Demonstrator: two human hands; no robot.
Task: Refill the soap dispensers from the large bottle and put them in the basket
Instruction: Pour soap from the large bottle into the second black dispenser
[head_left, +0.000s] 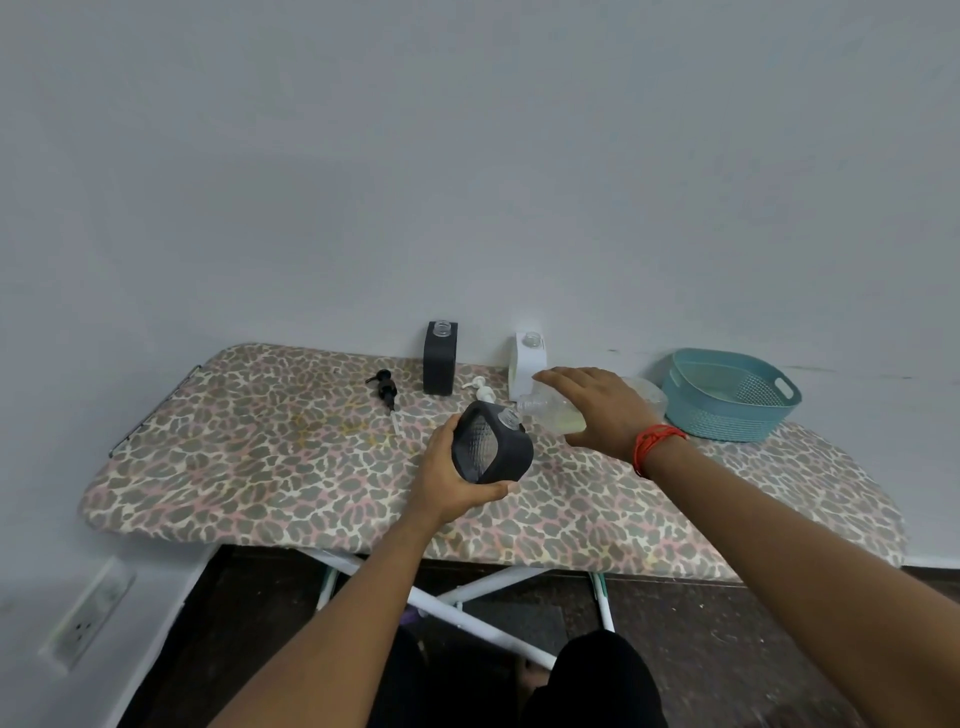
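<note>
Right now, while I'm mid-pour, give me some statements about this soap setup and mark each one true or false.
1. The left hand holds the tilted dark dispenser with its open neck toward the large bottle. True.
2. The white dispenser has its pump screwed on. False: its neck is open, and the white pump lies on the ironing board.
3. The teal basket already holds two dispensers. False: no dispenser is in it.
4. The right hand holds the large bottle tipped over. True.
5. The black pump lies left of the standing dark dispenser. True.
</note>
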